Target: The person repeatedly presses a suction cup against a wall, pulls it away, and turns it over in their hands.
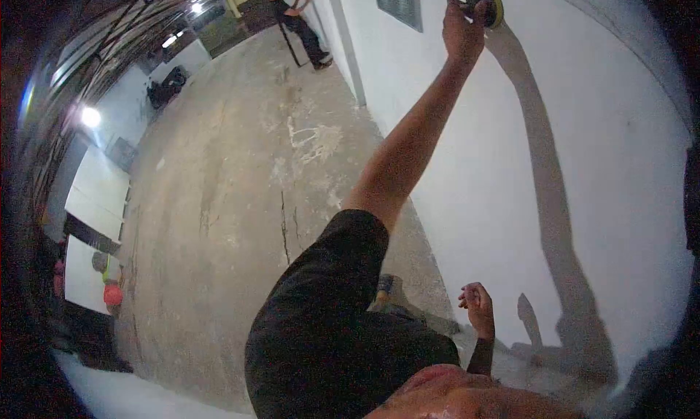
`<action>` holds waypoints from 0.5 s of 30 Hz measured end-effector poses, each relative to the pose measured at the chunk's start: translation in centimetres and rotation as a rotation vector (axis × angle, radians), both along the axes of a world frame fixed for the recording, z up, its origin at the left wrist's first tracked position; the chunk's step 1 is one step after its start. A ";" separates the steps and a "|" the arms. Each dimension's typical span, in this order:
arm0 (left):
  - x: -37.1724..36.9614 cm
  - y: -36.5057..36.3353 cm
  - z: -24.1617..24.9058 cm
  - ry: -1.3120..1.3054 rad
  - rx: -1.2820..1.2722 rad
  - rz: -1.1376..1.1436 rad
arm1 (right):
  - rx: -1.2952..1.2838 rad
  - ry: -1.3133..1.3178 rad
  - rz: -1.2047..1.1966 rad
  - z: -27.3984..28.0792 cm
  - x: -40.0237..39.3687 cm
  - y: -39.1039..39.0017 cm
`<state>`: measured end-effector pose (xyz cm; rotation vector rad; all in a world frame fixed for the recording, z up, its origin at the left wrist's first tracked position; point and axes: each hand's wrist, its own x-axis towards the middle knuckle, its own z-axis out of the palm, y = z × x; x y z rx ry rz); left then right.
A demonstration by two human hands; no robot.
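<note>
My left hand [464,34], at the end of a stretched arm, is closed on the back of a round sanding pad [493,5] with a dark body and a yellowish rim. The pad is held against the white wall [481,171], near the top of the view. Its working face is hidden. Lower down, my right hand [477,307] hangs close to the wall, its fingers loosely bent and apart, with nothing visible in it. Shadows of the arm and hand fall across the wall.
A grey panel [399,2] is set in the wall beside the pad. Far along the same wall stands another person [295,25] with hands raised to it. The worn concrete floor [211,193] stretches left towards white panels [98,189] and an orange object [112,294].
</note>
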<state>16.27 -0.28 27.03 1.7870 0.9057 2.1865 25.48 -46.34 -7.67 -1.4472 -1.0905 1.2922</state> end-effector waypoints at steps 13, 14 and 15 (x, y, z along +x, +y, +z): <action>1.4 2.6 -2.1 -0.119 -0.188 -0.007 | 0.046 -0.041 -0.007 -1.1 1.0 -1.2; 1.5 0.8 -2.7 -0.095 -0.158 -0.039 | 0.057 -0.042 -0.019 -1.3 1.0 -1.3; 1.8 -1.3 -3.0 -0.073 -0.117 -0.070 | 0.033 -0.029 -0.035 -1.7 1.1 -1.2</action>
